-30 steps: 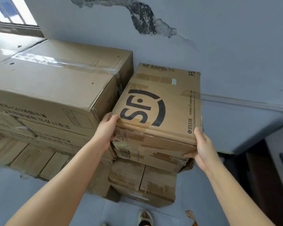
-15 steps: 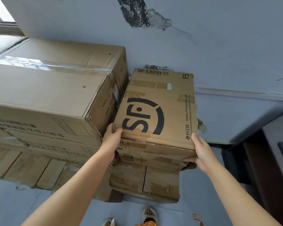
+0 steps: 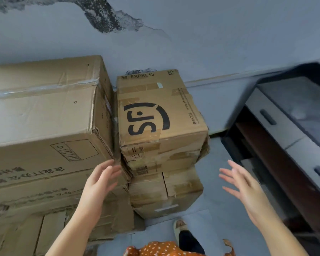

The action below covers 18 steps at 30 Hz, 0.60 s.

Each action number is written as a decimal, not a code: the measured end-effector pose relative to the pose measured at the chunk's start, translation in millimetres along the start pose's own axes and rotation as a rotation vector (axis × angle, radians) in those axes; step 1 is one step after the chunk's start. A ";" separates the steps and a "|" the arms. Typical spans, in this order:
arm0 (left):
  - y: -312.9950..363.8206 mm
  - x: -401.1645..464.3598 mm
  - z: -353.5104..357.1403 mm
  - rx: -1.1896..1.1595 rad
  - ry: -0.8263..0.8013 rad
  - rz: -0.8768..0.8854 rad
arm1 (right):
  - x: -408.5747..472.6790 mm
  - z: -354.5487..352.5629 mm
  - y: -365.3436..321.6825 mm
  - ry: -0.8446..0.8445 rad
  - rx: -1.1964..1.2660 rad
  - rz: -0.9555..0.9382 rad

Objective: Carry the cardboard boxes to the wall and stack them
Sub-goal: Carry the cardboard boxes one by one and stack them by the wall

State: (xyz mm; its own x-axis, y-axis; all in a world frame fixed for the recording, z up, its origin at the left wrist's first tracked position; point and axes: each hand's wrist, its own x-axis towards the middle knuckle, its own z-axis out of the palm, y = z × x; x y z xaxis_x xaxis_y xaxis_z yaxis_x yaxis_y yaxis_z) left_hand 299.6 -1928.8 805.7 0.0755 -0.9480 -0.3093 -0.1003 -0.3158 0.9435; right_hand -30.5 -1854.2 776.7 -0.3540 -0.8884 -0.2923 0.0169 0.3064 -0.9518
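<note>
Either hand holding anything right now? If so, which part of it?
Nothing is held. The left hand and the right hand are both open, fingers spread, apart from the SF Express box, which sits on the stack by the wall.

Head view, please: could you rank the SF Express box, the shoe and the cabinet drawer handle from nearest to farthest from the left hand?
1. SF Express box, just right of the left hand.
2. Shoe, lower right, on the floor.
3. Cabinet drawer handle, far right.

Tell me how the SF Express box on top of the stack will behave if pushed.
The SF Express box overhangs the box beneath, so it may tip rightward. Its crumpled, taped edges suggest soft walls that probably dent.
</note>
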 end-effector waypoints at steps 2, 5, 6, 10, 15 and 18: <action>-8.0 -14.0 -15.3 0.081 -0.097 0.021 | -42.7 10.0 21.3 0.093 0.063 0.015; -20.5 -30.9 -38.0 0.213 -0.240 0.068 | -105.4 28.7 54.7 0.236 0.119 0.036; -25.1 -34.9 -44.5 0.241 -0.281 0.063 | -128.3 34.4 65.9 0.278 0.124 0.046; -39.2 -56.6 -53.8 0.322 -0.431 0.024 | -218.1 53.7 100.9 0.429 0.113 0.132; -48.9 -83.3 -33.6 0.500 -0.692 0.107 | -304.8 64.1 124.3 0.655 0.180 0.186; -50.6 -109.9 -19.0 0.555 -0.828 0.210 | -349.1 63.5 125.5 0.769 0.179 0.162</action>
State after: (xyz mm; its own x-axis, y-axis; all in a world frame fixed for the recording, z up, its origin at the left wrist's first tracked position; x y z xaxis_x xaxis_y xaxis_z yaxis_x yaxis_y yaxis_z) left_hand 315.2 -1807.8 794.2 -0.6856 -0.6499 -0.3280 -0.4948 0.0855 0.8648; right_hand 154.6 -1527.3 753.3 -0.8780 -0.3335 -0.3434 0.2494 0.2936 -0.9228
